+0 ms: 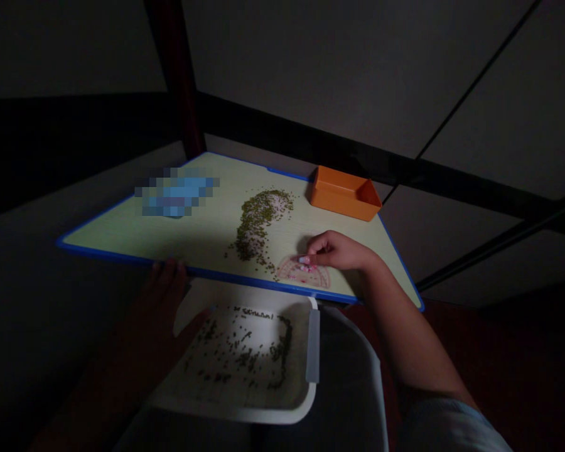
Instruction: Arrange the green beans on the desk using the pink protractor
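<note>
the clear semicircular plate with pink and red marks [324, 276] lies flat on the pale-yellow desk with a blue rim [193, 242], by its near edge, right of centre. your right grip [341, 252] is over it, thumb and finger closed together at the tips; a small pale bit shows there, but you cannot tell if it is held. just left and farther back, small green grains [255, 216] spread in a curved heap. the orange rectangular open box [341, 199] sits at the far right, the blurred blue item [181, 193] at the far left. nearer you, below the desk edge, the white rectangular tub [287, 414] holds scattered dark grains [249, 358]. your left grip [164, 301], in shadow, is open, fingers by the desk's near edge, thumb over the tub's left side.
</note>
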`<state>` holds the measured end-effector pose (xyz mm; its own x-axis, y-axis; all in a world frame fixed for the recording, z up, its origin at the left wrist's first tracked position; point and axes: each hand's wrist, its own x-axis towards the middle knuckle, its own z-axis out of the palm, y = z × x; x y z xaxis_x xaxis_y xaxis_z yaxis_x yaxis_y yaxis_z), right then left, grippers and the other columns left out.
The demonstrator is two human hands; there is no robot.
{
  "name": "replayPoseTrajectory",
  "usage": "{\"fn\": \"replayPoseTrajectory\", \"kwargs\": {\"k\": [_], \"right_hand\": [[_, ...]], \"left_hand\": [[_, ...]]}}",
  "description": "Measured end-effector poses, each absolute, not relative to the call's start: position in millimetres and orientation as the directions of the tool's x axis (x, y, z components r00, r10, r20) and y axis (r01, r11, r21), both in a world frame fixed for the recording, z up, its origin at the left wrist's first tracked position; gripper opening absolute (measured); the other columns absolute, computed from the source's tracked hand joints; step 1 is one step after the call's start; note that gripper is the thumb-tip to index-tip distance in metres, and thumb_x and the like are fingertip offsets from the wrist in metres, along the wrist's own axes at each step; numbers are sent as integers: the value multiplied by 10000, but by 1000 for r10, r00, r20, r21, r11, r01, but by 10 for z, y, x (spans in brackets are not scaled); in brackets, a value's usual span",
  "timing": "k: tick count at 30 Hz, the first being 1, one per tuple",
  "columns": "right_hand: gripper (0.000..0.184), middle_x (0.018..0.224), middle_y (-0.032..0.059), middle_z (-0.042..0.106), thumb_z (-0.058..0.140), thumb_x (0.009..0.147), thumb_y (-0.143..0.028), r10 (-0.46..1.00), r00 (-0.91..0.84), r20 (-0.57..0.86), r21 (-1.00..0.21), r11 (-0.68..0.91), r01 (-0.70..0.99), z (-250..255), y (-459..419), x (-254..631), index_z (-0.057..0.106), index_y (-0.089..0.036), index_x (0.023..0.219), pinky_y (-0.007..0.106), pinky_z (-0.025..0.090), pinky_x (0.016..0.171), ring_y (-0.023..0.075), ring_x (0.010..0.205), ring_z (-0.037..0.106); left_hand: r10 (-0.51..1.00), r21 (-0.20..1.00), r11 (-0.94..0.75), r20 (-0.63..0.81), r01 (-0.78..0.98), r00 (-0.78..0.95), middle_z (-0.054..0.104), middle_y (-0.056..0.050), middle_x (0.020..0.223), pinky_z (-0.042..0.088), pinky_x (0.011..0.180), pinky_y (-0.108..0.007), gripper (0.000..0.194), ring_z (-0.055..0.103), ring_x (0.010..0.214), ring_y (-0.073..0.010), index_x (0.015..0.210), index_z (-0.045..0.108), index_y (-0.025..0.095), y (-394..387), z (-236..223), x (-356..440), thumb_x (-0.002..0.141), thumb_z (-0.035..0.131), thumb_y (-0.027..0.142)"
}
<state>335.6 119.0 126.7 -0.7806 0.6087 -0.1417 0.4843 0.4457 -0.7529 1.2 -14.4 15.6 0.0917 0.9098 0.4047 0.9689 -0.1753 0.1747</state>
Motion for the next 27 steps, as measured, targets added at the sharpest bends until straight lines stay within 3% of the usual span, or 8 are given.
{"fn": "replayPoseTrajectory", "kwargs": {"k": [9,17,27], "right_hand": [[407,571,-63,300,565,860,-442,566,-812,-143,-768,454,452,1275,1171,3329,491,-143,594,235,221,540,68,565,265],[386,549,-66,312,574,853,-417,599,-789,-137,-764,443,469,1263,1188,3355,508,-142,589,240,215,534,66,544,269],[384,555,-60,366,571,850,-440,620,-776,-116,-756,452,474,1249,1175,3301,561,-125,630,243,241,548,72,553,305]], "left_hand": [[916,173,-165,391,971,86,260,-163,1565,288,1157,-504,827,155,1473,-294,1464,216,88,-146,171,23,836,326,616],[918,214,-163,391,963,68,287,-163,1554,291,1155,-514,847,170,1466,-308,1447,263,71,-155,203,40,823,307,642],[913,200,-169,401,965,77,252,-140,1571,283,1159,-524,819,142,1471,-300,1472,200,114,-162,160,17,830,346,603]]}}
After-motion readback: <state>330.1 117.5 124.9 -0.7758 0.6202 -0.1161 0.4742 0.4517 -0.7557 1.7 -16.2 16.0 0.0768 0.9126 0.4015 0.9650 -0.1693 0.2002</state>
